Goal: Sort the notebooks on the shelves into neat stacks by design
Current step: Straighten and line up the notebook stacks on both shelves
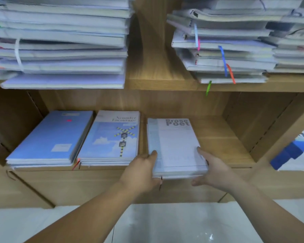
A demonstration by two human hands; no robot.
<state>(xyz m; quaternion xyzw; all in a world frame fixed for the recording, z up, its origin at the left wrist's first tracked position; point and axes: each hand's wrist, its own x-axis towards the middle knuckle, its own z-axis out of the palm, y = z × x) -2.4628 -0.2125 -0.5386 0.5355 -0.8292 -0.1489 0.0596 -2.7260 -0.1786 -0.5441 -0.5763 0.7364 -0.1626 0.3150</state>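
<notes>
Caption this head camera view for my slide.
Left hand and right hand hold the Prose Poet stack beside the sky-print stack and plain blue stack, lower shelf.

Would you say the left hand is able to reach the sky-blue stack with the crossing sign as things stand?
Probably yes, once it lets go: the left hand grips the Prose Poet stack, but the sky-blue stack lies right beside it, uncovered, at the open shelf front.

Both bare forearms rise from the lower corners toward the frame's centre, where the left hand (144, 170) and right hand (212, 170) clasp the near corners of a pale grey notebook stack (175, 146), thumbs on top, fingers under its front edge.
</notes>
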